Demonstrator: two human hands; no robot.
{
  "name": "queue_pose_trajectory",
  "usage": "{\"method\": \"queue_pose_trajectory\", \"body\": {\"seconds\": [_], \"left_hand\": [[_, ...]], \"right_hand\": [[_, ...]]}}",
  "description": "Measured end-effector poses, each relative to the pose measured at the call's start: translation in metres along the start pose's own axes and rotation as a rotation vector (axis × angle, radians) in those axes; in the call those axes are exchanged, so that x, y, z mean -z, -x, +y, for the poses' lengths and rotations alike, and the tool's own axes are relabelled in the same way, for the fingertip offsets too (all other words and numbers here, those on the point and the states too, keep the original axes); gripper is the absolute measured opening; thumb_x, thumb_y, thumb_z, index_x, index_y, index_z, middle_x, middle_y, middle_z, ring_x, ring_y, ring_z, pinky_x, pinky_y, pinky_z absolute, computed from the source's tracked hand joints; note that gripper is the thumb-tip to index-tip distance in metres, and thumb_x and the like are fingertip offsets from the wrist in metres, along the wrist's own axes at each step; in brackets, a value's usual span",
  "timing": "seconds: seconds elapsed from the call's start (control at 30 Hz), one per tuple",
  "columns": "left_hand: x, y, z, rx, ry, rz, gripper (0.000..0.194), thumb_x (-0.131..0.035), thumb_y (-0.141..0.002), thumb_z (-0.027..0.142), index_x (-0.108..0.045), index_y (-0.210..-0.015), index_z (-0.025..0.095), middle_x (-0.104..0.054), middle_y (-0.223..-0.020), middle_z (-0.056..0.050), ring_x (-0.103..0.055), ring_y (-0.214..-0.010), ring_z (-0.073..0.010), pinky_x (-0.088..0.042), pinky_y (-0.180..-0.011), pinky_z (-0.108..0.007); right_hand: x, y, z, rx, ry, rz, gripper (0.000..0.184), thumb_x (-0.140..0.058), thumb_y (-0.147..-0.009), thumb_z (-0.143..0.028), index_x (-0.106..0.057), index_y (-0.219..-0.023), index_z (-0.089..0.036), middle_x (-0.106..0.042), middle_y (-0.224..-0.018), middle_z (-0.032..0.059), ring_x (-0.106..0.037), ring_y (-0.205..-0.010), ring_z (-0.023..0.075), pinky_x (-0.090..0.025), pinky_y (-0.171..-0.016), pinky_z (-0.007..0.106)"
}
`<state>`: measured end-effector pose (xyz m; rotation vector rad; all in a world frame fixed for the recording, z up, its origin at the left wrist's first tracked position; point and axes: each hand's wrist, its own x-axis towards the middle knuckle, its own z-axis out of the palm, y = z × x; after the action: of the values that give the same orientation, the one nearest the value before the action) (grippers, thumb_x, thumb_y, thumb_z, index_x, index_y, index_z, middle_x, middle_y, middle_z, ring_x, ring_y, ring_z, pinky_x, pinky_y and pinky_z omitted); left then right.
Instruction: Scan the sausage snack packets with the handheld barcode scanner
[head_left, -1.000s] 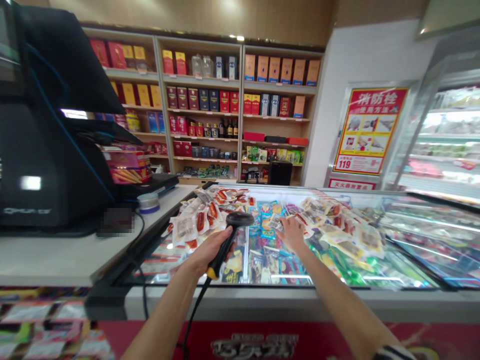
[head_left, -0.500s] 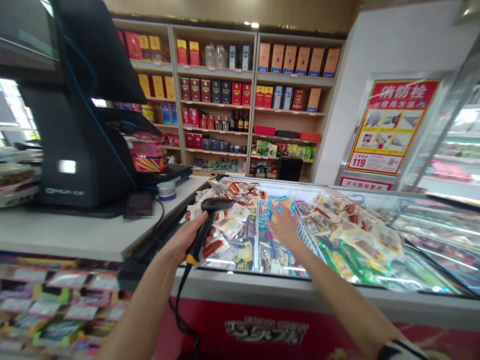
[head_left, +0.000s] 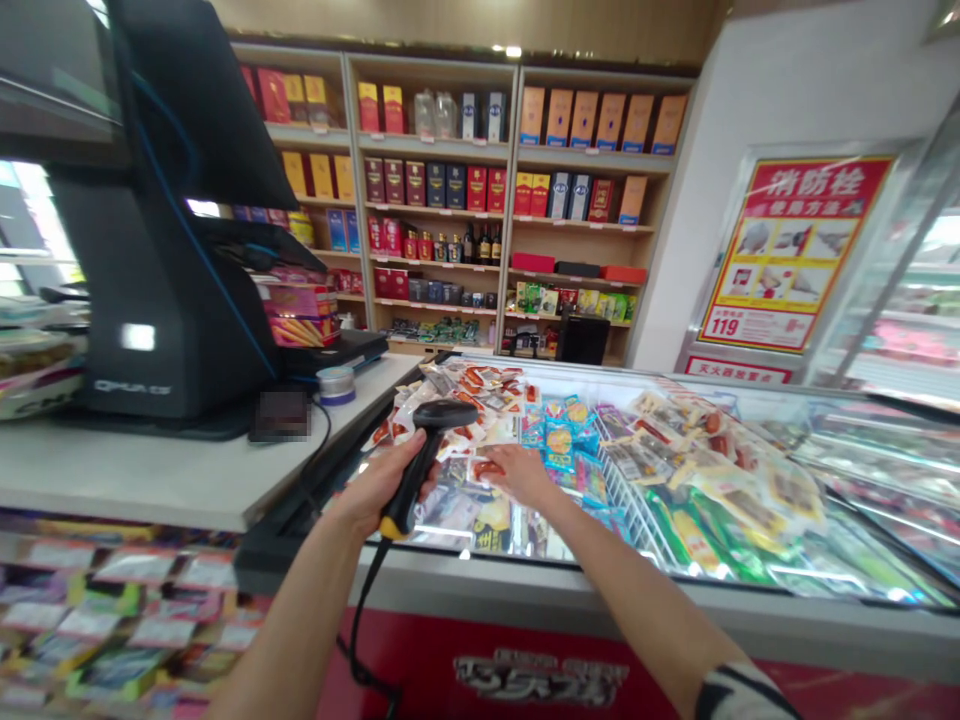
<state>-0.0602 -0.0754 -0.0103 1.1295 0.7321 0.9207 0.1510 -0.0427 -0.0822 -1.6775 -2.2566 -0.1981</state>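
My left hand [head_left: 390, 483] is wrapped round the handle of a black barcode scanner [head_left: 409, 490] with a yellow-tipped base. The scanner is held upright, its head on top and a cable hanging below. To its right, my right hand [head_left: 517, 474] has its fingers closed on the edge of a clear packet of reddish food [head_left: 484, 468]. Behind both hands lies a pile of similar packets [head_left: 480, 385] on the glass top of a chest freezer [head_left: 517, 575]. Blue packets [head_left: 559, 440] show through the glass just beyond my right hand.
At left, a black checkout terminal [head_left: 172, 300] stands on a white counter [head_left: 187, 480], beside a small round tin [head_left: 335, 386]. More packets [head_left: 712, 455] are heaped on the freezer's right side. Shelves of boxes and bottles [head_left: 435, 180] line the back wall.
My right hand has moved left from above the blue packets, its spread fingers closing on a clear food packet. My left hand keeps holding the scanner, nearly still.
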Motion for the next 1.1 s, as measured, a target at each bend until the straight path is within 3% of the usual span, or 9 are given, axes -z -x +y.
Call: {"method": "queue_pose_trajectory", "body": {"seconds": [0.17, 0.27, 0.37, 0.47, 0.57, 0.77, 1.1], "left_hand": [[-0.021, -0.008, -0.008, 0.008, -0.037, -0.053, 0.028, -0.049, -0.071, 0.041, -0.05, -0.08, 0.014, -0.054, -0.055, 0.0, -0.049, -0.042, -0.0081, -0.037, -0.038, -0.018], [-0.03, -0.011, -0.012, 0.009, -0.053, -0.089, 0.029, -0.049, -0.071, 0.043, -0.05, -0.077, 0.014, -0.054, -0.056, -0.001, -0.048, -0.042, -0.0077, -0.036, -0.038, -0.018], [-0.037, -0.014, -0.016, 0.026, -0.079, -0.111, 0.032, -0.048, -0.07, 0.045, -0.05, -0.075, 0.013, -0.053, -0.055, -0.001, -0.047, -0.042, -0.0075, -0.035, -0.038, -0.018], [-0.044, -0.018, -0.021, 0.033, -0.095, -0.135, 0.034, -0.048, -0.07, 0.046, -0.05, -0.074, 0.013, -0.053, -0.056, -0.001, -0.046, -0.041, -0.007, -0.034, -0.038, -0.018], [-0.053, -0.022, -0.025, 0.051, -0.107, -0.164, 0.035, -0.048, -0.069, 0.047, -0.051, -0.074, 0.013, -0.054, -0.057, -0.002, -0.047, -0.042, -0.0073, -0.035, -0.039, -0.019], [-0.065, -0.027, -0.029, 0.082, -0.115, -0.179, 0.035, -0.049, -0.068, 0.048, -0.05, -0.073, 0.014, -0.053, -0.056, -0.001, -0.047, -0.042, -0.0072, -0.035, -0.039, -0.019], [-0.073, -0.029, -0.029, 0.075, -0.157, -0.187, 0.036, -0.048, -0.068, 0.049, -0.048, -0.068, 0.013, -0.054, -0.055, -0.001, -0.046, -0.04, -0.0065, -0.033, -0.039, -0.018]], "right_hand": [[0.006, 0.005, 0.042, -0.197, 0.021, 0.08, 0.04, -0.043, -0.074, -0.042, -0.047, -0.109, -0.022, -0.054, -0.105, 0.0053, -0.046, -0.095, 0.02, -0.034, -0.077, 0.032], [0.009, 0.016, 0.062, -0.212, 0.008, 0.107, 0.047, -0.048, -0.072, -0.038, -0.042, -0.115, -0.019, -0.055, -0.103, 0.0071, -0.047, -0.093, 0.0196, -0.034, -0.077, 0.03], [0.015, 0.034, 0.083, -0.21, -0.007, 0.142, 0.042, -0.046, -0.074, -0.035, -0.044, -0.113, -0.021, -0.056, -0.1, 0.0057, -0.049, -0.091, 0.0176, -0.034, -0.077, 0.028], [0.021, 0.05, 0.098, -0.293, -0.037, 0.251, 0.04, -0.039, -0.078, -0.036, -0.042, -0.116, -0.024, -0.057, -0.096, 0.0043, -0.051, -0.086, 0.0163, -0.036, -0.073, 0.026], [0.025, 0.057, 0.106, -0.353, -0.063, 0.333, 0.04, -0.031, -0.081, -0.038, -0.039, -0.118, -0.026, -0.058, -0.088, 0.0036, -0.053, -0.078, 0.0156, -0.037, -0.068, 0.025], [0.026, 0.057, 0.113, -0.4, -0.11, 0.415, 0.04, -0.041, -0.075, -0.032, -0.046, -0.112, -0.021, -0.059, -0.078, 0.0033, -0.052, -0.071, 0.0158, -0.036, -0.066, 0.025], [0.024, 0.056, 0.112, -0.396, -0.154, 0.448, 0.041, -0.04, -0.073, -0.031, -0.045, -0.112, -0.021, -0.06, -0.081, 0.0022, -0.052, -0.072, 0.0154, -0.036, -0.066, 0.024]]}}
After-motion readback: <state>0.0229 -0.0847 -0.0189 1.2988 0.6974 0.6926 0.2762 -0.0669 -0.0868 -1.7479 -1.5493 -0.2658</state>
